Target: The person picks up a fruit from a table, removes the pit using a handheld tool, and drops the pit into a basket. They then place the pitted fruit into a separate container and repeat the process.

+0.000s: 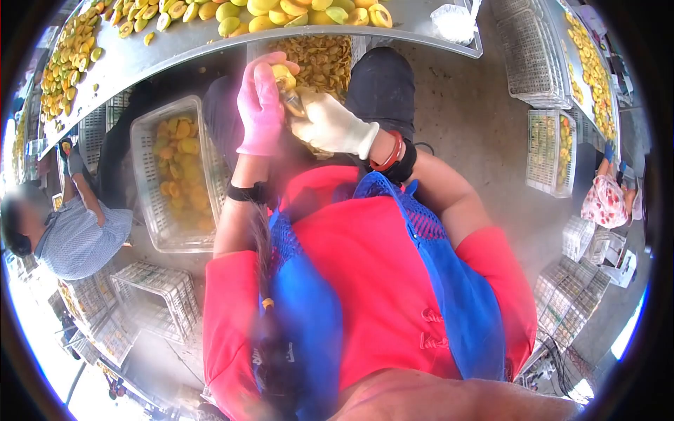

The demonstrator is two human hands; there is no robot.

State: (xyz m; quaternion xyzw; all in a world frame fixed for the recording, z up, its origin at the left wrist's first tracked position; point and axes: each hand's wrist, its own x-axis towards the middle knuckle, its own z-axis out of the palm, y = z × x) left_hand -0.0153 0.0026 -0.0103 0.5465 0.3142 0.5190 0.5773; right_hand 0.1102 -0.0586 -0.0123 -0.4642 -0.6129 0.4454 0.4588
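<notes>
My left hand (260, 105), pink rubber glove, is closed round a small yellow oval fruit (283, 74). Fingers are wrapped over its top, and the fruit is held up just below the near edge of the long grey steel table (140, 59). My right hand (331, 126), white glove, is curled tight against the fruit's lower end. I can't tell if it grips a blade or the fruit itself.

Under the table's left part sits a white slotted plastic crate (144, 140), about half full of yellow cut pieces. Under the table's middle is a heap of paler yellow pieces (319, 63). On the table are piles of yellow-green halved fruit (281, 10). Left of the table, a person in a grey shirt (77, 238).

Judgement: partway. Plenty is already cut, a big pile is left on the table, and the one in hand is unfinished.
</notes>
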